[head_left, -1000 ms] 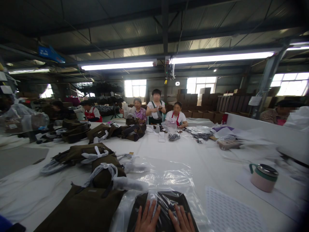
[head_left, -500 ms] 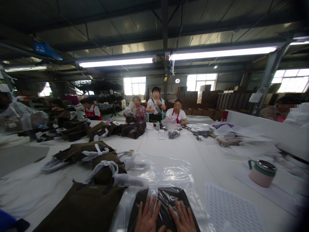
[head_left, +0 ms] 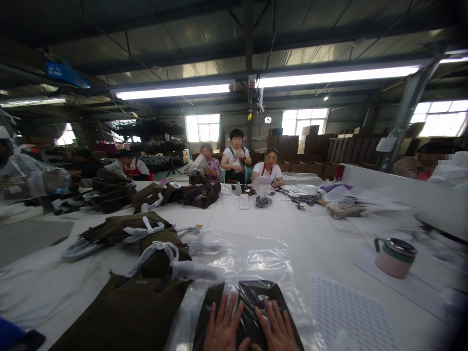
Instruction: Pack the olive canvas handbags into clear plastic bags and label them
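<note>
Dark bag in clear plastic; both hands, left and right, open, palms down on top.

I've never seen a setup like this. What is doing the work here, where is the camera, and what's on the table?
There is no machine: these are a person's bare hands, seen by one camera worn on the head. The left hand and right hand lie flat, fingers spread, on a dark bag in clear plastic; neither grips anything. On the white table, olive bags lie to the left, a mug to the right. Other people are farther off.
</note>
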Demonstrator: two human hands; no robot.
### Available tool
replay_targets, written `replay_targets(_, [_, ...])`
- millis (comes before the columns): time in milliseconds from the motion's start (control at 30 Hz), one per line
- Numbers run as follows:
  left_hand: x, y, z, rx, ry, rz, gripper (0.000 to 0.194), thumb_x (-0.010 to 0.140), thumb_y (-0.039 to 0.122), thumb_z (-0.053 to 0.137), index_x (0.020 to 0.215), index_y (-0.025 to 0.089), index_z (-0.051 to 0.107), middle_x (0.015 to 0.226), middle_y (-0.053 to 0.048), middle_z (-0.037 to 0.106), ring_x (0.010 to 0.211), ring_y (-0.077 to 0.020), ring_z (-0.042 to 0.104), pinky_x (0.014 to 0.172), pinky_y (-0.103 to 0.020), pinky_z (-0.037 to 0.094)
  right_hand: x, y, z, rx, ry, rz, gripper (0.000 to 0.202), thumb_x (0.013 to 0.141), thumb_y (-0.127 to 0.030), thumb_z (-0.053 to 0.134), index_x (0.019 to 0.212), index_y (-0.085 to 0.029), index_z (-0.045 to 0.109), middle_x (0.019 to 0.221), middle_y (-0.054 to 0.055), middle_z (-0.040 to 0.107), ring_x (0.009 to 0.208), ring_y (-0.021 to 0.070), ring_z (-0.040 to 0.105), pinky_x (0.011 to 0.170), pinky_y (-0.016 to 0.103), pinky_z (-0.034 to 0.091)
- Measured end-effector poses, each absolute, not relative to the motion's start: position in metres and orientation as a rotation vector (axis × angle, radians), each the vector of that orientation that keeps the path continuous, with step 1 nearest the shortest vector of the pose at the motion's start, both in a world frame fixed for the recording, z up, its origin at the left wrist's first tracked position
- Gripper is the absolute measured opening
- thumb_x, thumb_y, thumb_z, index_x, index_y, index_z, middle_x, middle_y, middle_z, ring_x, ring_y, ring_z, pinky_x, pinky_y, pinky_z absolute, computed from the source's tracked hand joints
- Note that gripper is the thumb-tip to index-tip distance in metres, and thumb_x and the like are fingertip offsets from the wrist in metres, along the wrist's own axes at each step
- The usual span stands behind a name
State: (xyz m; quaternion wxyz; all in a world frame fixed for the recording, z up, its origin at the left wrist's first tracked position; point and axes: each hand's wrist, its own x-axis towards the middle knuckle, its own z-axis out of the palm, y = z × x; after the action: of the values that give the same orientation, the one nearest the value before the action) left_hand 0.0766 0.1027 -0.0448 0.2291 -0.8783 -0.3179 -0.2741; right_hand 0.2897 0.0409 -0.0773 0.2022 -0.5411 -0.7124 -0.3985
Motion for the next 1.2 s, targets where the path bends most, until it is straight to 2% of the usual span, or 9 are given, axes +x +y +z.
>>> replay_targets(300, [0.075, 0.100, -0.041, -2.415, -0.882, -0.730, 0.070, 0.072, 0.041, 0.057, 0.136, 0.022, 0.037, 0.139, -0.007, 0.044, 0.127, -0.0298, 0.032, 0.100, -0.042, 0.024, 0.287, 0.038, -0.073, -1.542, -2.003, -1.106, 0.071, 0.079, -0.065, 0.040, 0.137, -0.024, 0.038, 0.119, 0.010, 0.060, 0.104, 0.0310, 0.055, 0.088, 0.044, 0.031])
replay_targets(533, [0.074, 0.099, -0.041, -2.396, -0.870, -0.704, 0.066, 0.074, 0.041, 0.054, 0.136, 0.022, 0.038, 0.137, -0.007, 0.046, 0.127, -0.0296, 0.032, 0.102, -0.043, 0.020, 0.286, 0.037, -0.071, -1.562, -2.001, -1.065, 0.069, 0.079, -0.065, 0.041, 0.135, -0.025, 0.040, 0.120, 0.010, 0.059, 0.106, 0.0310, 0.054, 0.090, 0.045, 0.029])
replay_targets(767, [0.074, 0.097, -0.036, -2.398, -0.838, -0.752, 0.062, 0.080, 0.045, 0.049, 0.136, 0.021, 0.037, 0.137, -0.007, 0.046, 0.127, -0.0283, 0.033, 0.104, -0.041, 0.019, 0.285, 0.032, -0.071, -1.609, -2.017, -0.943, 0.073, 0.078, -0.065, 0.043, 0.139, -0.027, 0.032, 0.127, 0.008, 0.054, 0.111, 0.0314, 0.051, 0.093, 0.043, 0.029])
replay_targets(967, [0.076, 0.093, -0.030, -2.414, -0.865, -0.736, 0.063, 0.078, 0.036, 0.052, 0.137, 0.020, 0.037, 0.140, -0.007, 0.042, 0.129, -0.0289, 0.030, 0.104, -0.042, 0.018, 0.277, 0.026, -0.060, -1.660, -2.007, -0.865, 0.074, 0.079, -0.063, 0.043, 0.140, -0.024, 0.031, 0.133, 0.011, 0.048, 0.117, 0.0334, 0.046, 0.094, 0.046, 0.029])
replay_targets(1200, [0.075, 0.093, -0.034, -2.444, -0.909, -0.753, 0.063, 0.078, 0.034, 0.052, 0.138, 0.023, 0.035, 0.141, -0.005, 0.040, 0.130, -0.0282, 0.030, 0.104, -0.042, 0.021, 0.276, 0.027, -0.061, -1.652, -1.987, -0.857, 0.075, 0.079, -0.061, 0.045, 0.141, -0.022, 0.029, 0.134, 0.014, 0.046, 0.118, 0.0342, 0.045, 0.094, 0.046, 0.030])
